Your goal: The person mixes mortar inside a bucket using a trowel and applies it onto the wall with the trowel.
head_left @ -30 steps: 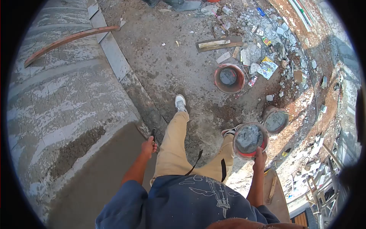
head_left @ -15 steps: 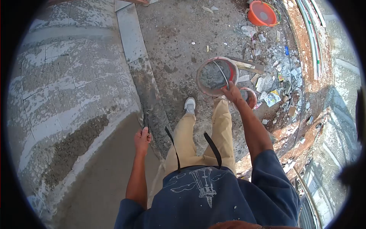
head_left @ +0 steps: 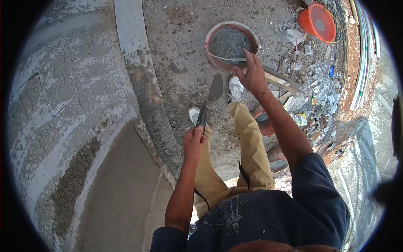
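In my left hand is a trowel, gripped by its dark handle, with the blade pointing forward over the ground. A round bucket of wet grey mortar rests on the ground ahead of my feet. Its wire handle lies down across the near side. Just above the bucket's near right rim is my right hand, fingers stretched and apart, holding nothing. Whether a fingertip touches the rim or handle I cannot tell.
To the left stands a block wall with a rough mortar patch and a smooth plastered surface. Further buckets sit by my right leg. Rubble, a wooden board and an orange basin lie to the right.
The bucket has moved forward and stands on the ground; my right hand has let go of its handle and opened. My left hand brought the trowel away from the wall, in front of me.
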`<state>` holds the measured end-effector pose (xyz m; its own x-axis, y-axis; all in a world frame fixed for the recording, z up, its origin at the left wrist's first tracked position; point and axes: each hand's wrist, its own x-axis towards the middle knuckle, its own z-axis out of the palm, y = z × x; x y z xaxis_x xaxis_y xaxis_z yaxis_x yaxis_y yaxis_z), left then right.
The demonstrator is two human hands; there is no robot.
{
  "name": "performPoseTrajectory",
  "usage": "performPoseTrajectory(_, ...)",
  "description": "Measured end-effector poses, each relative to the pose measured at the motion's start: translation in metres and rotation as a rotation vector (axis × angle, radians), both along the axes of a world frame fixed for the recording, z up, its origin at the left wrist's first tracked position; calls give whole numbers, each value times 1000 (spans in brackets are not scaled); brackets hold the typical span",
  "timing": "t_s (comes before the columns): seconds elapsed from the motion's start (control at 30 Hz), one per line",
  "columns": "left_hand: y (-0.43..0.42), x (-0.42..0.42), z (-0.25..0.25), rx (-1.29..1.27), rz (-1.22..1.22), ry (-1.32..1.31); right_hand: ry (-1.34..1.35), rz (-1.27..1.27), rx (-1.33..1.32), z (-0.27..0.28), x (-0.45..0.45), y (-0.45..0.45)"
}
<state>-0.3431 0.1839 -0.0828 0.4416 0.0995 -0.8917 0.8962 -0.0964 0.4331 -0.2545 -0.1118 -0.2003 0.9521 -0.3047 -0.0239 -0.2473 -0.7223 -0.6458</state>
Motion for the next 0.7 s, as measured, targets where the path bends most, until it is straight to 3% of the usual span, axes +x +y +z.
performPoseTrajectory(0.07,-36,1,-23,-75,-31,-52,247,-210,211,19,-47,8)
performPoseTrajectory(0.13,-69,-11,-33,-69,-113,-124,721,-342,737,66,-68,10)
performPoseTrajectory(0.23,-114,-21,-30,-7,-298,-217,857,-193,863,81,-98,32)
performPoseTrajectory(0.33,-134,-40,-30,-33,-411,-230,889,-331,1014,64,-103,24)
performPoseTrajectory(0.4,-136,-56,-34,-34,-620,-343,887,-392,983,39,-106,-5)
performPoseTrajectory(0.43,-139,-63,-33,-25,-712,-352,840,-84,559,19,-106,-34)
performPoseTrajectory(0.5,-147,-77,-27,-12,-897,-365,693,162,28,-18,-107,-82)
performPoseTrajectory(0.53,-151,-77,-24,-110,-959,-258,714,192,-20,-24,-92,-103)
performPoseTrajectory(0.57,-154,-83,-24,-89,-1057,-240,566,237,-1,-42,-90,-128)
performPoseTrajectory(0.63,-168,-99,-23,-49,-1255,-209,699,251,-175,-54,-78,-157)
performPoseTrajectory(0.7,-176,-114,-28,-60,-1296,-91,644,178,-50,-68,-99,-167)
